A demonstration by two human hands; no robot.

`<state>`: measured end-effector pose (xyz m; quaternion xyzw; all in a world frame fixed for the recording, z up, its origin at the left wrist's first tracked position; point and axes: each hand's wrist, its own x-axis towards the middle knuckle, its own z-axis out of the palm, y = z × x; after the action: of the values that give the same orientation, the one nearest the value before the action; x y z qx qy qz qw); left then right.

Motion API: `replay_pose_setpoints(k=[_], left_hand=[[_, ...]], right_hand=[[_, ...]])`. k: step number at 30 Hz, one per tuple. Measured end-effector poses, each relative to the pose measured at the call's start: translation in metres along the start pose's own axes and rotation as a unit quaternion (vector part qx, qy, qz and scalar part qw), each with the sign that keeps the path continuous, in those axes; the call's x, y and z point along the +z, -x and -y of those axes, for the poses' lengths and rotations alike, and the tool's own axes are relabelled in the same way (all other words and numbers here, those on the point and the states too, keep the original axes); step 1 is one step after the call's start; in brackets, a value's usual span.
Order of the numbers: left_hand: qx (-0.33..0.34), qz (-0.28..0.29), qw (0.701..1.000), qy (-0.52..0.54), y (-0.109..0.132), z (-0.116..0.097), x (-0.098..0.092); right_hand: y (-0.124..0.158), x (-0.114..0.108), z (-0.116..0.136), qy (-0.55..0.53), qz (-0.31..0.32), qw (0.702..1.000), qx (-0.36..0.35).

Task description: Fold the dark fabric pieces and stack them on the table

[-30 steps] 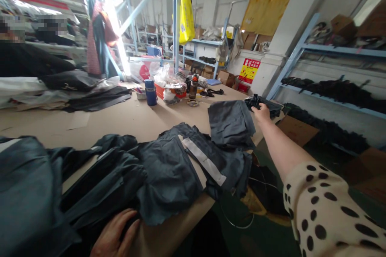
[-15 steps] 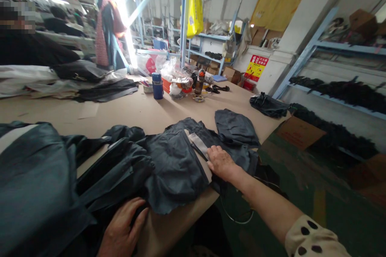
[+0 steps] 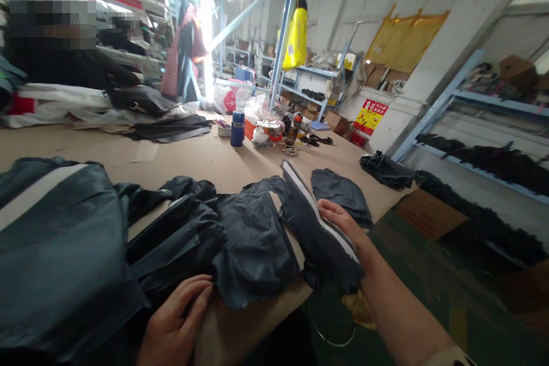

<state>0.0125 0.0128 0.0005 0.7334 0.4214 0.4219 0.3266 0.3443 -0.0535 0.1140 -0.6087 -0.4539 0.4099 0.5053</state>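
Lifting a dark panel off the desk, right hand gripping its edge, left hand flat, fingers spread, on dark cloth.

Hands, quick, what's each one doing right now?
Left hand: open, flat on the dark fabric at the table edge.
Right hand: holding up a dark piece with a pale strip.
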Motion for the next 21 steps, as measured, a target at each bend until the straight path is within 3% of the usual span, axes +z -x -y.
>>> replay_pose_setpoints(k=[3,5,7,9,11,14,16,19,21], left_hand=[[-0.119,0.055,0.981,0.142,-0.011,-0.053,0.007],[-0.201,0.104,0.939,0.26,-0.019,-0.082,0.013],[-0.253,0.13,0.883,0.374,-0.024,-0.097,0.018],[-0.293,0.138,0.833,0.449,-0.025,-0.097,0.021],[-0.329,0.114,0.813,0.467,-0.024,-0.088,0.02],[-0.369,0.072,0.808,0.453,-0.019,-0.075,0.015],[-0.375,0.09,0.798,0.463,-0.018,-0.074,0.011],[-0.363,0.113,0.794,0.475,-0.019,-0.082,0.008],[-0.344,0.093,0.812,0.463,-0.022,-0.088,0.007]], right_hand=[[0.011,0.028,0.014,-0.191,0.062,0.979,0.032],[0.015,0.052,0.011,-0.211,0.109,0.971,0.028],[0.017,0.076,0.002,-0.205,0.153,0.967,0.015],[0.021,0.096,-0.01,-0.196,0.189,0.962,0.001],[0.025,0.109,-0.02,-0.197,0.212,0.957,0.007],[0.03,0.118,-0.031,-0.22,0.23,0.948,0.032],[0.03,0.12,-0.036,-0.202,0.24,0.949,0.022],[0.025,0.118,-0.042,-0.091,0.233,0.968,-0.03],[0.021,0.111,-0.039,-0.02,0.192,0.98,-0.042]])
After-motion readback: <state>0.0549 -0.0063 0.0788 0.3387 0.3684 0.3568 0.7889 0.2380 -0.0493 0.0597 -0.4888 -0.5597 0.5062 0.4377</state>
